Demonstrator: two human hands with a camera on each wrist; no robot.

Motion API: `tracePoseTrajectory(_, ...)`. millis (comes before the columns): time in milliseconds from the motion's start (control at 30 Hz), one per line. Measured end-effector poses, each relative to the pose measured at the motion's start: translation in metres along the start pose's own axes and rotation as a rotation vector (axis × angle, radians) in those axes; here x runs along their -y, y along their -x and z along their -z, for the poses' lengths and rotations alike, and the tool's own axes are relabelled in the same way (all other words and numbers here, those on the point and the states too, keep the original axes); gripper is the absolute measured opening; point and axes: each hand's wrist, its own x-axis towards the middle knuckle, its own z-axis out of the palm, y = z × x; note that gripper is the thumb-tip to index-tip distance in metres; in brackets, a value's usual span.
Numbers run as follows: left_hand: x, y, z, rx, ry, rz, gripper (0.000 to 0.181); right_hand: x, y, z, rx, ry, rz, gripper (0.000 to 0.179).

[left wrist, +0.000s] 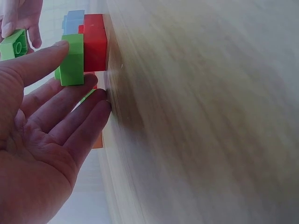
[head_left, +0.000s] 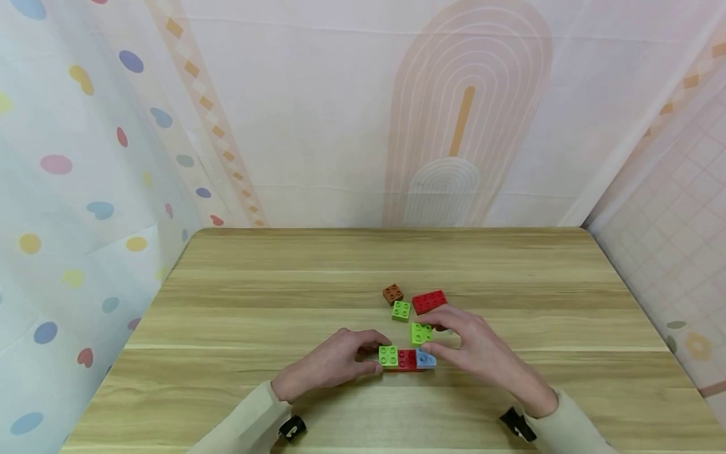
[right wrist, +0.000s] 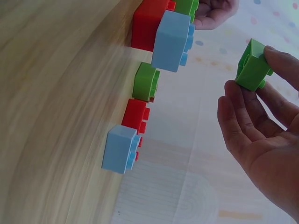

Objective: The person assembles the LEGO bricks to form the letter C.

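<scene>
At far left hangs a white cloth printed with coloured dots and hearts (head_left: pixel 34 202), beside the wood-grain tabletop (head_left: pixel 238 302). A black wrist strap (head_left: pixel 292 430) carries a pale mark too small to read. The left hand (head_left: pixel 337 359) pinches a lime-green, square plastic brick with four studs (head_left: pixel 388 356), seated on the left end of an oblong red plastic base (left wrist: pixel 96 42) on the table. Red studs show in the middle; a light-blue plastic brick (right wrist: pixel 170 42) sits on the right end, jutting past it. Behind this row lie a brown square plastic brick (head_left: pixel 392 294) and, just beside it, a loose lime-green plastic brick (head_left: pixel 401 311). Next, the right hand (head_left: pixel 473 340) grips a raised lime-green plastic brick (right wrist: pixel 253 65) between thumb and fingers, apart from the row. Beyond those fingers lies an oblong red plastic brick (head_left: pixel 429 301); a second black wrist strap (head_left: pixel 517 424) ends the line.
</scene>
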Motion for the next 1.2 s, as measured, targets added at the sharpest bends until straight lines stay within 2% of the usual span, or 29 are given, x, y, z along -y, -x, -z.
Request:
tracePoseTrajectory(433, 0.001, 0.0, 0.0, 0.006, -0.008, -0.007, 0.039, 0.002, -0.005, -0.008, 0.045, -0.028, 0.004, 0.035)
tracePoseTrajectory(767, 0.004, 0.001, -0.001, -0.008, -0.03, -0.016, 0.038, 0.004, -0.009, -0.016, 0.095, 0.017, -0.011, 0.035)
tracePoseTrajectory(1200, 0.005, 0.002, -0.002, -0.009, -0.013, -0.015, 0.036, 0.006, -0.015, -0.026, 0.148, 0.019, -0.015, 0.031)
